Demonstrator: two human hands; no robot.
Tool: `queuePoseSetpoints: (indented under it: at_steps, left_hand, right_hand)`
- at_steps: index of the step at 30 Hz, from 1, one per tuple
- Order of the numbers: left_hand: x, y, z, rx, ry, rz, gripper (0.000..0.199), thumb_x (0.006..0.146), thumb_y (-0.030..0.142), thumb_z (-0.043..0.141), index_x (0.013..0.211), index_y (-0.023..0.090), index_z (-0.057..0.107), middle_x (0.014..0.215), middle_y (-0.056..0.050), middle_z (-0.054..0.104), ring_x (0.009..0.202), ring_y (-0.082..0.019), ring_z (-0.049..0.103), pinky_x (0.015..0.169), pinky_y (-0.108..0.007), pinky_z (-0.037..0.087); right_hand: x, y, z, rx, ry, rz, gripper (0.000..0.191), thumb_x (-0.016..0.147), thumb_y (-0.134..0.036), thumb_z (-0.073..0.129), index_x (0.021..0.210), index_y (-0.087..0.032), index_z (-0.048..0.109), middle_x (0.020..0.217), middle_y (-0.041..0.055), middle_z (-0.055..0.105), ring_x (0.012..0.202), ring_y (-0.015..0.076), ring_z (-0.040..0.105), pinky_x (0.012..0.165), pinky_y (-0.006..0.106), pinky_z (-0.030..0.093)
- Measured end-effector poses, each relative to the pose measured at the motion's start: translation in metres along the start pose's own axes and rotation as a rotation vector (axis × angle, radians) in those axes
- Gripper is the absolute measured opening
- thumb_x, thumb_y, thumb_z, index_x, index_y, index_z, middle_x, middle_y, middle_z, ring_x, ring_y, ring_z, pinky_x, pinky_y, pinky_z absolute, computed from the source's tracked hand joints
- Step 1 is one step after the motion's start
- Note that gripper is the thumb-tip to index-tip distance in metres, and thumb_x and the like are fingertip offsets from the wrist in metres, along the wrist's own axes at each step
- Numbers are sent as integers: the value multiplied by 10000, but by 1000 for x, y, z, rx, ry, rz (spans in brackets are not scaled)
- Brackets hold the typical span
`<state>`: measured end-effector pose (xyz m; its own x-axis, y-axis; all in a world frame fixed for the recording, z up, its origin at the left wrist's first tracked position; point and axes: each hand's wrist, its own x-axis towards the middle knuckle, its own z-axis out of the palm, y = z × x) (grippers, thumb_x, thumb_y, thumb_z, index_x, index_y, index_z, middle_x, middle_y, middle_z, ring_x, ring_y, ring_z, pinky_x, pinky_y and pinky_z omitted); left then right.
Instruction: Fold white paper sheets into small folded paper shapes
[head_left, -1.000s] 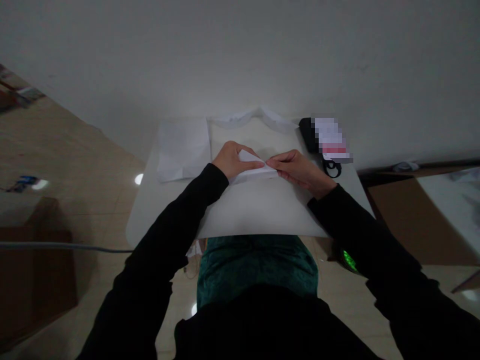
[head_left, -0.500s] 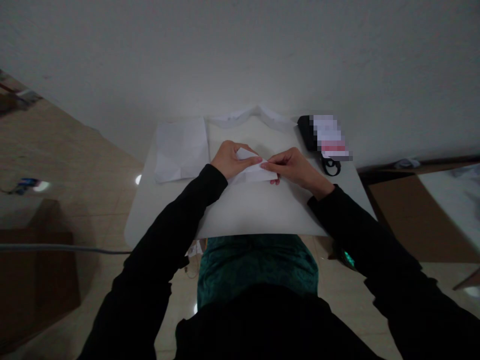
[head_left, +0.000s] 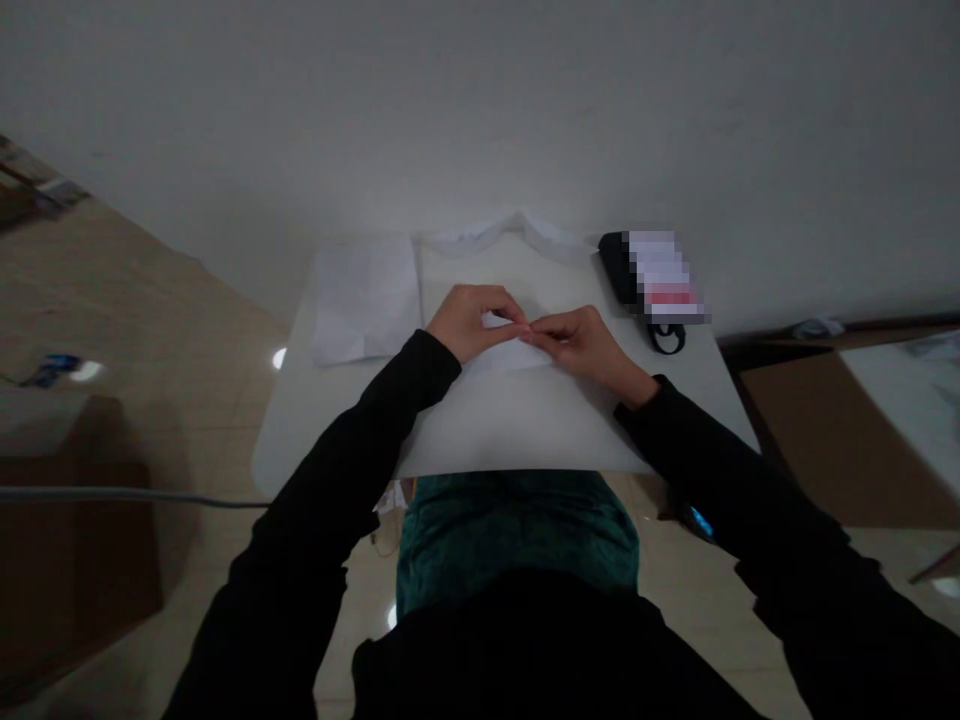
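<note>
Over the middle of the white table [head_left: 465, 430], both my hands pinch one small folded white paper [head_left: 511, 357]. My left hand [head_left: 480, 318] grips it from the left, thumb and forefinger pressed together. From the right, my right hand [head_left: 577, 338] pinches it at the same spot, so the fingertips of both hands meet. Part of the paper is hidden behind the fingers. Left of my hands lies a larger creased white sheet [head_left: 364, 300]. A folded strip of white paper [head_left: 480, 238] stands along the table's back edge.
A black case [head_left: 619, 270] with a strap sits at the table's back right, partly covered by a blurred-out patch. The wall [head_left: 480, 110] rises right behind the table. Cardboard boxes [head_left: 810, 440] stand at the right, and a grey cable [head_left: 150, 495] runs in from the left.
My hands have come closer together and their fingertips now meet on the paper. The right hand's lower fingers no longer show below the paper, and less of the paper is visible.
</note>
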<state>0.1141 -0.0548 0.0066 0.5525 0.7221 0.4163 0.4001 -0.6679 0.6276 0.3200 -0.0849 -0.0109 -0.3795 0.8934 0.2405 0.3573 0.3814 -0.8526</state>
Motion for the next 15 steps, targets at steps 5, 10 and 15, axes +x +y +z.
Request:
queuePoseSetpoints:
  at_steps: [5,10,15]
  left_hand:
    - [2,-13,-1,76,399,-150,780,648,401,872,1337,253,537,1190,-72,683,1088,-247,650,958,-426,514]
    - [3,-38,3,-284,433,-362,644,697,570,795,1187,183,638,1034,-103,719,903,-226,700,729,-359,599]
    - [4,-39,8,-498,421,-397,535,662,627,784,859,133,726,753,-65,719,591,-132,636,503,-244,555]
  right_hand:
    - [6,9,-14,159,207,90,238,774,-431,752,727,-200,783,646,-22,680,593,118,567,551,243,426]
    - [9,15,-17,399,286,178,189,722,-396,797,734,-210,766,671,-14,691,590,113,584,595,272,510]
    - [9,13,-13,498,238,205,180,731,-378,796,777,-210,752,687,-1,700,593,119,616,585,273,533]
